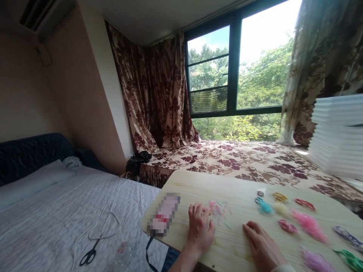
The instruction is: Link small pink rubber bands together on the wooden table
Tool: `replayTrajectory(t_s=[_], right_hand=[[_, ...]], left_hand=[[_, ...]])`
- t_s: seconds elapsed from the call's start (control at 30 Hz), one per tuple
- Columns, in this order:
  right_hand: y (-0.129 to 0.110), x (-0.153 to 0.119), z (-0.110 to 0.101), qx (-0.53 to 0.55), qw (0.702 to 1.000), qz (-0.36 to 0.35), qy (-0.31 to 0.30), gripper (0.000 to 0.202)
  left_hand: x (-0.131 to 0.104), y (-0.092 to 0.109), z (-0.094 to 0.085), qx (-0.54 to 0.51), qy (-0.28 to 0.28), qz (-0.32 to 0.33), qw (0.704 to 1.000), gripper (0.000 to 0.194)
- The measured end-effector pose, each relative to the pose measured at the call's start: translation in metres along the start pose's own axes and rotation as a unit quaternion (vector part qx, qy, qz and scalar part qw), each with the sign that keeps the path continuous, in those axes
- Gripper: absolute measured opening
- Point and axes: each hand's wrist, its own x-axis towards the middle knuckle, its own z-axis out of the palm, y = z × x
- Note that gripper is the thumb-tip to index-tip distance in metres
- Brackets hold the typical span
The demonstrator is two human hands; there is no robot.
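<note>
My left hand [200, 228] rests on the light wooden table [195, 181], its fingers bent and apart with nothing visible in them. Beside its fingertips lies a loose pile of small pink and teal strands [218, 209], too fine to name exactly. My right hand [262, 243] lies on the tabletop to the right of the pile, fingers stretched out and holding nothing I can see. Further right are a teal bundle [265, 206], a pink bundle [310, 225] and a lilac bundle [316, 260] of similar small pieces.
Left of my hands, a blurred-out pink object with a strap [164, 213] sits at the table edge. Coiled bands in yellow [280, 197], red [305, 204] and green [350, 260] lie at right. Scissors [88, 257] and a white cable [109, 215] are on the bed [36, 226].
</note>
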Motion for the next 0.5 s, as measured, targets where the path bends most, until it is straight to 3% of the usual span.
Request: replayTrajectory(t_s=[0.23,0.4,0.5], right_hand=[[0.008,-0.008,0.017,-0.022,1.000,0.015,0.003,0.046],[0.007,-0.013,0.017,-0.039,0.999,0.009,-0.004,0.049],[0.018,-0.016,0.018,-0.053,0.998,-0.006,-0.028,0.051]], left_hand=[[-0.003,-0.004,0.005,0.001,0.027,0.011,1.000,0.034],[-0.004,-0.003,0.003,-0.005,0.024,0.004,1.000,0.033],[-0.006,-0.006,0.006,0.000,0.033,-0.001,0.999,0.035]])
